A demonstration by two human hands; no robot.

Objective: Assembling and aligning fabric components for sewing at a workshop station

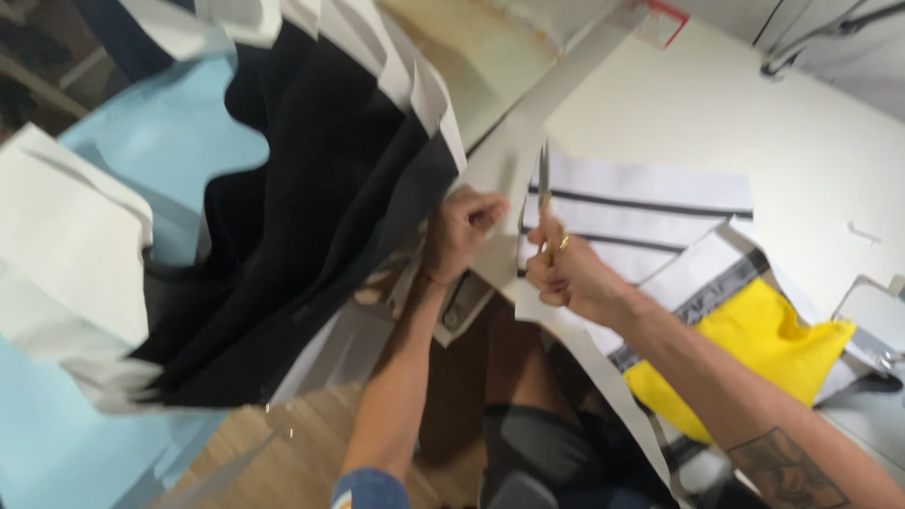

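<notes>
Meanwhile, the left hand [462, 226] pinches a pale fabric strip [514, 155] taut while the right hand [564, 273], just beside it, grips scissors [544, 203], blades up against the strip; yellow cloth [754, 353] lies beyond the right forearm.

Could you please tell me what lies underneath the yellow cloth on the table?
The yellow cloth lies on white fabric with a grey band, atop the white table. Anything directly beneath is covered.

One head-worn camera, looking steeply down and tilted, close over the left hand [462, 226] and right hand [566, 273]. Beyond the right hand runs the white flat tabletop [735, 113]; left of the left hand hang black and pale-blue fabric sheets [283, 207], very near the lens.
</notes>
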